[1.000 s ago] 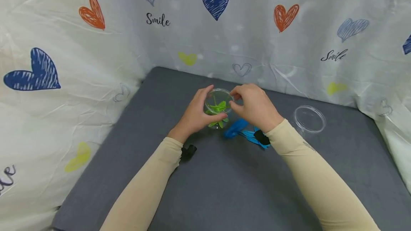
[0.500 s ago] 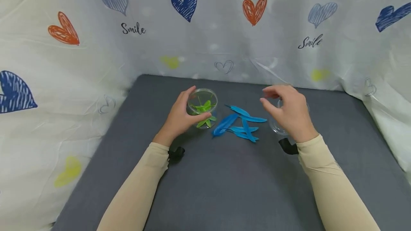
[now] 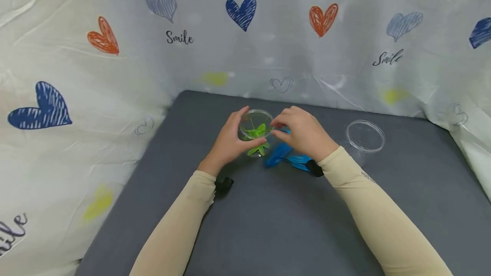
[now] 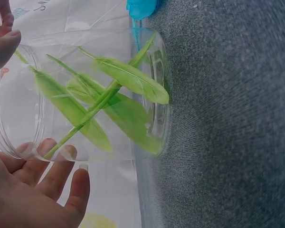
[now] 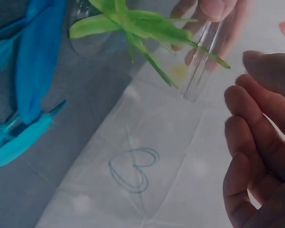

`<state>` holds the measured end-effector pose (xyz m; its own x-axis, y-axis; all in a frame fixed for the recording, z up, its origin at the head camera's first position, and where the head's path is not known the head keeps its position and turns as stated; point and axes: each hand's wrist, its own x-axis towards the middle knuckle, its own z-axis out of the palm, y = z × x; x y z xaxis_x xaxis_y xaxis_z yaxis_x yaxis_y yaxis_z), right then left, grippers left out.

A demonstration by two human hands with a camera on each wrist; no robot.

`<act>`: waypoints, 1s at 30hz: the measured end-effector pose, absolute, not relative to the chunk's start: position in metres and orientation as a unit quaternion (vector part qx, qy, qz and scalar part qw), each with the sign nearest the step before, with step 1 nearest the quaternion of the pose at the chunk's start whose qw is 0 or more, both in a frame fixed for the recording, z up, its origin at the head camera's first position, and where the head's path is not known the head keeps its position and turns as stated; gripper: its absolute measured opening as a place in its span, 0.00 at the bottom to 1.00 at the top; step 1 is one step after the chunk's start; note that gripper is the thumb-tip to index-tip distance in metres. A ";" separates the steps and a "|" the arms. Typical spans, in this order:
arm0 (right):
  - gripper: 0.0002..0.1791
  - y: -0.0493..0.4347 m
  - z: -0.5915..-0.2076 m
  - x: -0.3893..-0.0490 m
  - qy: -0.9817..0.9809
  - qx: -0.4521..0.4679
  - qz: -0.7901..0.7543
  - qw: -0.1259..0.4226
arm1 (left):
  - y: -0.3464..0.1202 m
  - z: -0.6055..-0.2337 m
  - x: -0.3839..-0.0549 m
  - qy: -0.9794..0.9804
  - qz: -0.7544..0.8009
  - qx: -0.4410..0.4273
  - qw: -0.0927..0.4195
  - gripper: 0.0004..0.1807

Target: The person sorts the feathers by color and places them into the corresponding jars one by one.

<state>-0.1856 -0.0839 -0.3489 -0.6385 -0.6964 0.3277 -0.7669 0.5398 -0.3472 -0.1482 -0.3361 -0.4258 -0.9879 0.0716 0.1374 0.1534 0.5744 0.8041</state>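
My left hand [image 3: 230, 142] grips a clear round jar [image 3: 256, 110] from its left side, thumb across the front. Through its wall show several green feathers [image 4: 133, 78], crossed inside, with some stems reaching the mouth. My right hand [image 3: 301, 129] is at the right of the rim, fingers bent and thumb close to the forefinger. In the right wrist view a green stem tip [image 5: 223, 62] pokes past the rim, just short of the right thumb [image 5: 266, 69], with a small gap between. Below the right hand lie several blue feathers [image 3: 278, 153], partly hidden by it.
A second clear round container [image 3: 383, 137] stands to the right on the grey table [image 3: 276, 225]. A white curtain [image 3: 284, 54] printed with hearts rises behind the table and along its left side. Black wrist straps [image 3: 223, 187] show at the cuffs.
My right hand moved from the jar to near the second container, fingers apart, and has come back to the jar's rim. The left hand keeps its hold. The head view shifted sideways and back.
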 end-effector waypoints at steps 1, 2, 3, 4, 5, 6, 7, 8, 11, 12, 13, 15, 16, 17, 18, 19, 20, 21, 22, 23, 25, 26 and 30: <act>0.10 -0.084 -0.349 -0.186 -0.877 0.416 0.229 0.073 | -0.334 -0.426 -0.149 -0.886 -0.457 -0.066 0.043 0.62; 0.09 -0.084 -0.350 -0.186 -0.879 0.416 0.222 0.072 | -0.332 -0.426 -0.150 -0.886 -0.457 -0.069 0.041 0.62; 0.09 -0.085 -0.350 -0.186 -0.880 0.416 0.216 0.073 | -0.331 -0.425 -0.150 -0.886 -0.457 -0.071 0.040 0.62; 0.08 -0.085 -0.351 -0.186 -0.881 0.417 0.212 0.074 | -0.330 -0.425 -0.150 -0.885 -0.458 -0.072 0.037 0.62; 0.07 -0.086 -0.351 -0.186 -0.881 0.418 0.209 0.074 | -0.329 -0.424 -0.150 -0.886 -0.457 -0.073 0.036 0.62; 0.06 -0.087 -0.351 -0.186 -0.880 0.420 0.207 0.075 | -0.329 -0.424 -0.149 -0.886 -0.456 -0.072 0.033 0.62; 0.05 -0.087 -0.351 -0.186 -0.880 0.422 0.205 0.076 | -0.329 -0.423 -0.149 -0.886 -0.456 -0.072 0.029 0.62; 0.05 -0.088 -0.351 -0.186 -0.879 0.424 0.203 0.076 | -0.330 -0.423 -0.148 -0.886 -0.457 -0.072 0.025 0.62; 0.04 -0.091 -0.348 -0.185 -0.878 0.429 0.199 0.078 | -0.332 -0.423 -0.146 -0.887 -0.457 -0.066 0.018 0.62; 0.03 -0.092 -0.346 -0.185 -0.877 0.431 0.197 0.081 | -0.333 -0.423 -0.145 -0.887 -0.457 -0.064 0.019 0.62; 0.03 -0.094 -0.344 -0.185 -0.876 0.434 0.193 0.085 | -0.334 -0.424 -0.145 -0.886 -0.459 -0.061 0.021 0.62; 0.03 -0.097 -0.339 -0.185 -0.873 0.439 0.191 0.094 | -0.337 -0.425 -0.143 -0.885 -0.462 -0.057 0.027 0.62; 0.03 -0.096 -0.336 -0.186 -0.872 0.439 0.192 0.101 | -0.337 -0.425 -0.143 -0.885 -0.462 -0.057 0.029 0.61; 0.03 -0.096 -0.334 -0.186 -0.871 0.439 0.193 0.106 | -0.337 -0.424 -0.143 -0.885 -0.462 -0.057 0.030 0.61; 0.03 -0.095 -0.331 -0.186 -0.870 0.439 0.194 0.110 | -0.337 -0.424 -0.143 -0.884 -0.462 -0.058 0.031 0.61; 0.03 -0.094 -0.328 -0.186 -0.870 0.440 0.194 0.112 | -0.337 -0.424 -0.143 -0.884 -0.463 -0.058 0.031 0.61; 0.03 -0.093 -0.326 -0.186 -0.868 0.443 0.194 0.112 | -0.337 -0.423 -0.143 -0.884 -0.463 -0.058 0.032 0.61; 0.03 -0.092 -0.323 -0.186 -0.868 0.444 0.193 0.113 | -0.337 -0.423 -0.143 -0.883 -0.464 -0.058 0.032 0.61; 0.04 -0.091 -0.321 -0.186 -0.868 0.443 0.194 0.114 | -0.336 -0.423 -0.142 -0.883 -0.465 -0.058 0.032 0.61; 0.04 -0.089 -0.318 -0.185 -0.868 0.442 0.194 0.116 | -0.336 -0.423 -0.143 -0.883 -0.465 -0.057 0.032 0.61; 0.04 -0.086 -0.312 -0.184 -0.871 0.435 0.195 0.122 | -0.336 -0.422 -0.143 -0.883 -0.464 -0.058 0.032 0.62; 0.03 -0.085 -0.309 -0.184 -0.872 0.431 0.196 0.124 | -0.335 -0.422 -0.143 -0.883 -0.464 -0.058 0.031 0.62; 0.04 -0.085 -0.306 -0.184 -0.875 0.429 0.192 0.112 | -0.335 -0.422 -0.143 -0.885 -0.462 -0.055 0.029 0.62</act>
